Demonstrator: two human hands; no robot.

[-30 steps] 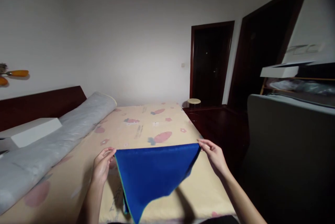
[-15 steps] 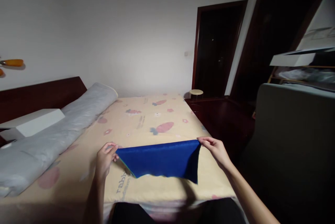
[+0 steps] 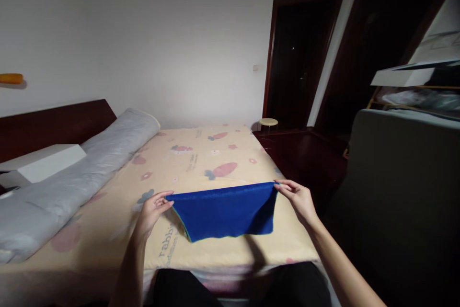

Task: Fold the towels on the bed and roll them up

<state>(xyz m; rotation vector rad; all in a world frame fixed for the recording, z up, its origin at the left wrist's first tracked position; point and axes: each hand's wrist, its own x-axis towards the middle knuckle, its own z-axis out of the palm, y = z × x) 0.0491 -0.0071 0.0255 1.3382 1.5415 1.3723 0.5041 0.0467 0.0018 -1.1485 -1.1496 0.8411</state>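
Since a second ago the blue cloth (image 3: 224, 211) is hanging shorter and squarer. The left hand (image 3: 154, 206) and right hand (image 3: 297, 198) are each pinching a top corner, holding it stretched just above the bed (image 3: 201, 163).

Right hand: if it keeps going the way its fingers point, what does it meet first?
The right hand points left along the blue cloth it pinches; past the cloth's top edge, the left hand at the other corner, probably.
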